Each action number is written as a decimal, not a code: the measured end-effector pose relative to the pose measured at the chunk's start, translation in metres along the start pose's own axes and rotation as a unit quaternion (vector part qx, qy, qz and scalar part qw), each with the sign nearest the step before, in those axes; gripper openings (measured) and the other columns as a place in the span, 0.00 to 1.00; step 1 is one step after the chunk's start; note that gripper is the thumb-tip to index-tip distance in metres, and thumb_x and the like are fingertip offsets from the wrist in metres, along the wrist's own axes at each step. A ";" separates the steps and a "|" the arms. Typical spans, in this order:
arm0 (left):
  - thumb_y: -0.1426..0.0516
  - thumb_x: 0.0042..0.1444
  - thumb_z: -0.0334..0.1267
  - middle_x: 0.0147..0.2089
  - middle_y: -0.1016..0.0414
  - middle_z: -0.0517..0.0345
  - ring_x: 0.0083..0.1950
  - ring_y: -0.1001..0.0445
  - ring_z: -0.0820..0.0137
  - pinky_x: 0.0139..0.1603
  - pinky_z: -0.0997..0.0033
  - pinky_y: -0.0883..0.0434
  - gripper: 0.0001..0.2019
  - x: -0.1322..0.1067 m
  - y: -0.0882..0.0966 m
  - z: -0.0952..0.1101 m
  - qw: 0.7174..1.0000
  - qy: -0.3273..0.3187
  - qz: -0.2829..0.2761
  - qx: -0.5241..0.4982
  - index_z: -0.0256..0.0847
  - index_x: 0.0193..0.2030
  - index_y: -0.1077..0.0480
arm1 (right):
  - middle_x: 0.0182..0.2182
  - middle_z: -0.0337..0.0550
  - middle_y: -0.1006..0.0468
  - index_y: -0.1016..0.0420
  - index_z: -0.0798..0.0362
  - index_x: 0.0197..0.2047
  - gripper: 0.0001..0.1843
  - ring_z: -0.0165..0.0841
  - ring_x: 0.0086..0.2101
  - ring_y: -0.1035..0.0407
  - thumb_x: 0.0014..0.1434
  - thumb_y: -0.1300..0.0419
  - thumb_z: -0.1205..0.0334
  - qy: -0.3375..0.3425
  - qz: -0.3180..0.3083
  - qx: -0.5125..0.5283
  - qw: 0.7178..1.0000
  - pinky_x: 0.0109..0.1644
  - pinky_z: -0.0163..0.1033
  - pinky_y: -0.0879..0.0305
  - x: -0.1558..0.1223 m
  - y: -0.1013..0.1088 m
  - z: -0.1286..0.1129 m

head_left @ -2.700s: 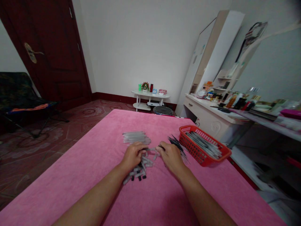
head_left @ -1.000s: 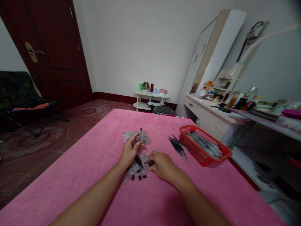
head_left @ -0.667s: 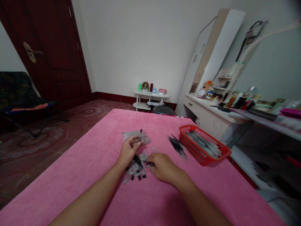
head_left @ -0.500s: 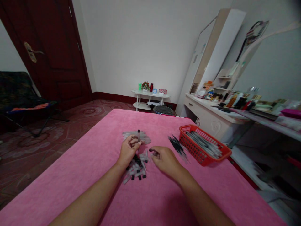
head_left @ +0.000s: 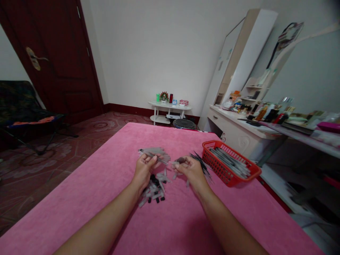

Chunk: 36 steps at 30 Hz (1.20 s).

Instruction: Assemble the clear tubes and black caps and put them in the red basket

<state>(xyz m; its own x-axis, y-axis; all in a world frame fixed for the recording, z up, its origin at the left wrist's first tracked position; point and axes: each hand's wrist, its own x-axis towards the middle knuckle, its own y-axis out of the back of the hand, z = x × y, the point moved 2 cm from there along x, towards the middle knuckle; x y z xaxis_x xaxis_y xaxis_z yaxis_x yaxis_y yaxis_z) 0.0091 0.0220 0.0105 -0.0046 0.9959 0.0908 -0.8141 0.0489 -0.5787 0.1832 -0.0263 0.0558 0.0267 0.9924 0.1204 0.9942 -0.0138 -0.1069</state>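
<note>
My left hand [head_left: 142, 171] is closed on a clear pen barrel [head_left: 161, 161] with a dark end, tilted over a bundle of clear pen barrels [head_left: 156, 151] on the pink cloth. To its right, my right hand [head_left: 193, 171] pinches a small translucent piece that looks like a pen cap [head_left: 175, 163], partly hidden by the fingers. Below and between the hands lies a loose heap of clear pen caps [head_left: 151, 194] mixed with short black plugs [head_left: 157, 200]. Dark pen refills [head_left: 202, 165] are piled just beyond my right hand.
A red plastic basket [head_left: 225, 179] full of grey pens [head_left: 231, 162] stands on the right of the pink-covered table [head_left: 106, 177]. Farther right is a dressing table [head_left: 239, 122] crowded with bottles. A low white stand [head_left: 170, 106] is behind, and a folding chair [head_left: 23, 106] at left.
The pen barrel in my left hand has tipped from upright to slanting. My right hand has moved up slightly, its fingers now closed on the small translucent piece.
</note>
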 end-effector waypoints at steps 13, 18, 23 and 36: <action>0.33 0.42 0.37 0.36 0.22 0.57 0.44 0.23 0.66 0.49 0.64 0.27 0.15 -0.004 -0.008 -0.005 0.998 0.043 -0.009 -0.048 0.37 0.34 0.32 | 0.24 0.38 0.27 0.31 0.53 0.28 0.16 0.31 0.25 0.31 0.41 0.34 0.52 0.079 0.042 -0.088 0.992 0.26 0.35 0.30 -0.001 0.000 -0.004; 0.35 0.45 0.35 0.37 0.21 0.56 0.44 0.23 0.66 0.51 0.64 0.27 0.11 -0.003 -0.008 -0.009 0.997 0.045 -0.005 -0.067 0.36 0.33 0.30 | 0.25 0.37 0.28 0.32 0.54 0.28 0.12 0.30 0.26 0.31 0.44 0.36 0.57 0.085 0.052 -0.091 0.991 0.29 0.36 0.30 -0.001 0.001 -0.005; 0.35 0.45 0.32 0.35 0.21 0.57 0.41 0.22 0.69 0.50 0.67 0.26 0.08 -0.004 -0.009 -0.007 0.993 0.055 0.005 -0.101 0.35 0.32 0.29 | 0.26 0.38 0.28 0.32 0.54 0.28 0.09 0.31 0.28 0.31 0.44 0.36 0.61 0.094 0.055 -0.092 0.990 0.32 0.36 0.31 -0.001 0.002 -0.005; 0.34 0.44 0.33 0.34 0.21 0.56 0.35 0.22 0.70 0.44 0.68 0.24 0.11 -0.016 -0.022 -0.006 0.988 0.119 0.005 -0.095 0.34 0.34 0.28 | 0.24 0.39 0.27 0.32 0.53 0.28 0.03 0.29 0.25 0.32 0.50 0.42 0.63 0.163 0.073 -0.253 0.951 0.28 0.32 0.35 -0.007 -0.002 -0.010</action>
<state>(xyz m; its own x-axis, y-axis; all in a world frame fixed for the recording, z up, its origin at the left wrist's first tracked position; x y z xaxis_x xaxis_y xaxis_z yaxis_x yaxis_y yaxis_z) 0.0309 0.0051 0.0171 0.1436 0.9850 -0.0955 -0.6912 0.0308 -0.7220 0.1823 -0.0345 0.0654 0.1169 0.8859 0.4489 0.8985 -0.2869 0.3321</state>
